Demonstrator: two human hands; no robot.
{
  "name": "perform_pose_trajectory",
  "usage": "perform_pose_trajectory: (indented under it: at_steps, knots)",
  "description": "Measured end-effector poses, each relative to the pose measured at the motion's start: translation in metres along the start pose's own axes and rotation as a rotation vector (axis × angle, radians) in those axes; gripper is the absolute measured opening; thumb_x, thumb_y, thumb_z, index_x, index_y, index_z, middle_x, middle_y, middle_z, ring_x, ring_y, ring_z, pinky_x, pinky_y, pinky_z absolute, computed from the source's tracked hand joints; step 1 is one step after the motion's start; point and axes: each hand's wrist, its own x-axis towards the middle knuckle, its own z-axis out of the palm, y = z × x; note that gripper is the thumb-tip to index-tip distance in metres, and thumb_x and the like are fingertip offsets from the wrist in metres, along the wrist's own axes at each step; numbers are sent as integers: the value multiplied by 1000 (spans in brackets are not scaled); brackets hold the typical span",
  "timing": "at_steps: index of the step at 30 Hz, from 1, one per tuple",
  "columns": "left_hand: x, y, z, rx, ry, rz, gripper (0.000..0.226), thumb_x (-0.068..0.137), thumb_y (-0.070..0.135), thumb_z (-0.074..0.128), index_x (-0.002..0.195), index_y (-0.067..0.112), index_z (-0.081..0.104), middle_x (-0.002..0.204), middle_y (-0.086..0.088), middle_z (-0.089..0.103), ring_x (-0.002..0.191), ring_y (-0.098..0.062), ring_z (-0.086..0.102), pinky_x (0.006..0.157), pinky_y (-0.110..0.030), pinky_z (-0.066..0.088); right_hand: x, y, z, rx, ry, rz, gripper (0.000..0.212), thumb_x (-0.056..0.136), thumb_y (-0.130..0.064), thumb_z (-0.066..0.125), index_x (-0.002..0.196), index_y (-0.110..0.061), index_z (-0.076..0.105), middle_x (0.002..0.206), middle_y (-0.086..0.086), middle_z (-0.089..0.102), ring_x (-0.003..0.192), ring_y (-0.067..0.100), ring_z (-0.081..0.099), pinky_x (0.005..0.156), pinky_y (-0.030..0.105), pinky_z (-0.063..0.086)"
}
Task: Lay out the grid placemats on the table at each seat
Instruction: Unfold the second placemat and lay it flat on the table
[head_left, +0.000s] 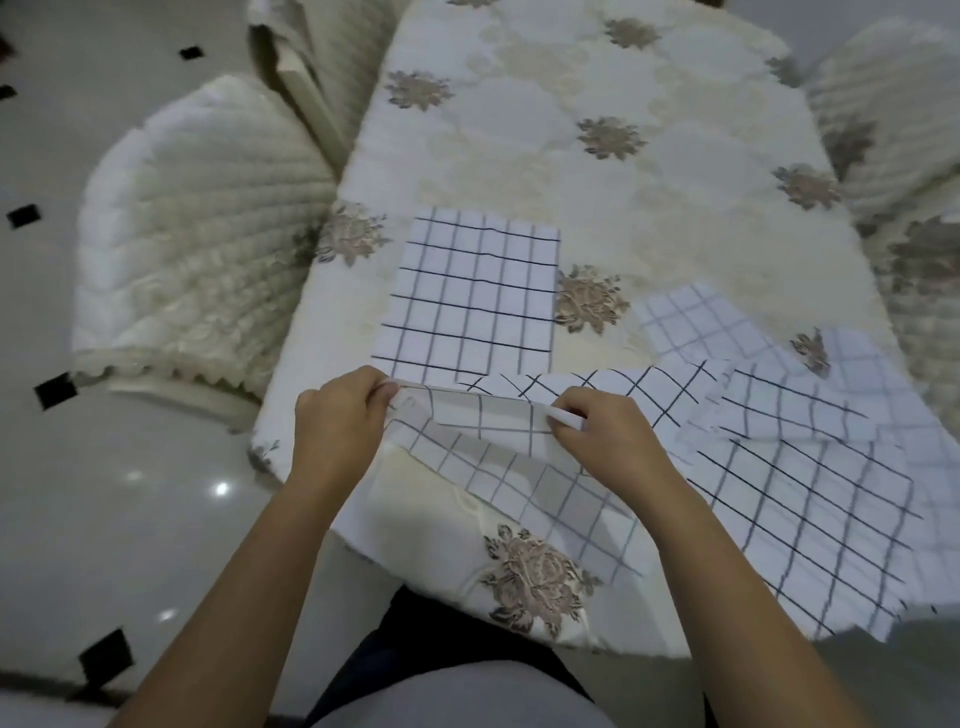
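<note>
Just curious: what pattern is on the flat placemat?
The flat placemat: white, dark grid lines; head view.

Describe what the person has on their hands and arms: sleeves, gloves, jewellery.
The left hand and the right hand wear no gloves, and no watch or bracelet shows at either wrist. The left forearm and the right forearm are uncovered as far as the frame's bottom edge; no sleeve is in view. No ring is visible.
</note>
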Motion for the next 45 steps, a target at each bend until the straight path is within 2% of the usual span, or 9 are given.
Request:
perform_pose_trajectory:
  at_steps: [7,11,16,20,24,31,38,42,45]
  knots:
    - [-9,-45,-37,-17,27,-182,20,96,19,45,91,8,60,74,1,55,70,-20,52,62,-30,37,25,-54,25,-32,-112,-94,14,91,-20,52,78,-19,55,66,-3,53,58,14,46,61,34,45]
    - [-1,-68,-53,-36,27,-185,21,96,19,45,95,6,61,80,-1,56,73,-17,48,63,-27,31,31,-79,38,-55,-105,-101,16,91,-21,52,76,-18,55,67,-1,54,62,18,49,62,35,47]
    - [29,-94,-77,-82,-50,-53,20,96,18,45,96,8,62,82,1,54,78,-17,49,66,-27,32,35,-112,56,-31,-20,-17,30,90,-21,53,63,-30,45,62,-5,50,59,16,47,58,31,43]
    - [62,-104,-99,-10,-190,165,22,97,22,42,97,11,62,80,1,53,77,-22,52,63,-31,37,21,-140,75,29,172,143,30,90,-18,53,62,-27,46,59,-5,50,57,15,45,51,28,32]
    - [84,-112,-122,34,-268,383,22,98,21,40,96,10,60,73,6,47,71,-21,49,60,-32,36,-3,-165,98,125,368,305,22,89,-17,53,68,-22,53,61,-4,52,58,12,45,52,27,33]
    - [133,-101,-124,-26,-376,606,22,97,21,43,105,13,62,97,-1,64,85,-20,57,76,-36,46,-15,-187,118,180,576,488,25,90,-18,54,66,-25,52,61,-3,53,57,13,46,52,28,34]
    - [185,-73,-120,-28,-454,720,21,96,22,46,100,11,63,92,-5,67,86,-24,61,79,-38,47,8,-202,107,240,715,630,16,88,-15,56,73,-20,59,64,-4,55,61,17,48,59,33,41]
    - [222,-60,-115,-115,-625,661,11,90,22,57,95,16,64,91,2,67,86,-10,57,76,-25,42,13,-216,99,184,767,724,12,88,-16,56,81,-16,65,72,1,63,71,24,57,65,38,47]
    - [242,-51,-109,-149,-734,649,3,88,22,61,90,20,62,90,4,64,88,-10,56,76,-25,41,12,-228,96,158,804,797,9,86,-13,58,88,-14,67,81,4,67,78,24,60,70,40,51]
